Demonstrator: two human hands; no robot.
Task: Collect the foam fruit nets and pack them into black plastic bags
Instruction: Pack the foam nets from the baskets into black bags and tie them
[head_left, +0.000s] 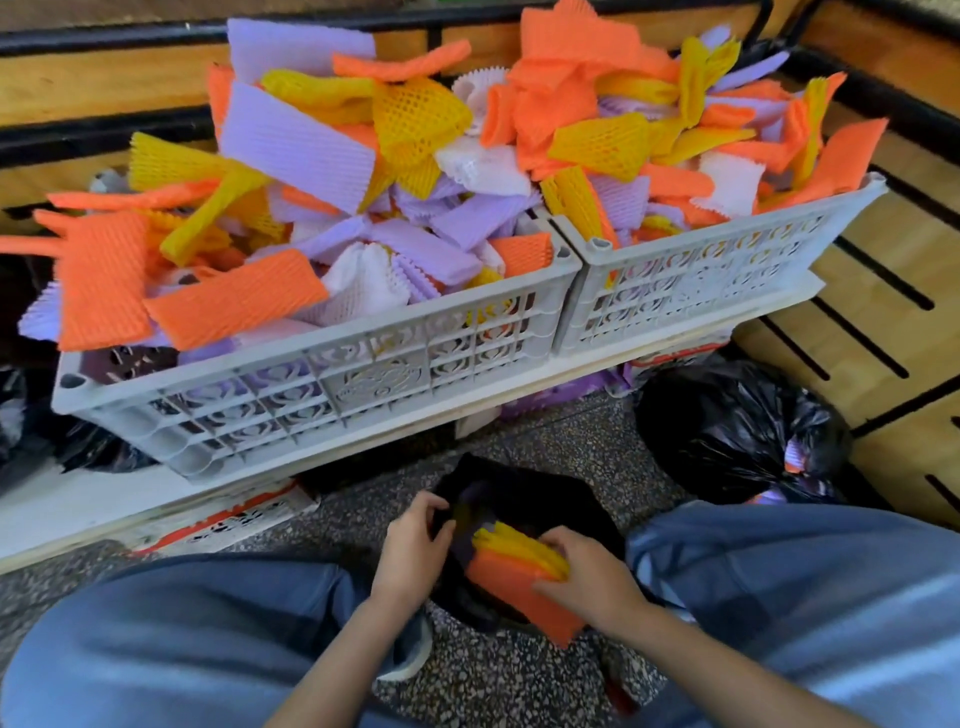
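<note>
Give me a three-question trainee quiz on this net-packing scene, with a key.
1. True or false: the right hand holds a stack of orange and yellow foam nets at the mouth of the open black bag.
2. Which hand grips the bag's rim? A) left hand B) right hand C) neither
3. Fill in: the loose nets are heaped in ___ grey plastic crates.
Key: 1 true; 2 A; 3 two.
</note>
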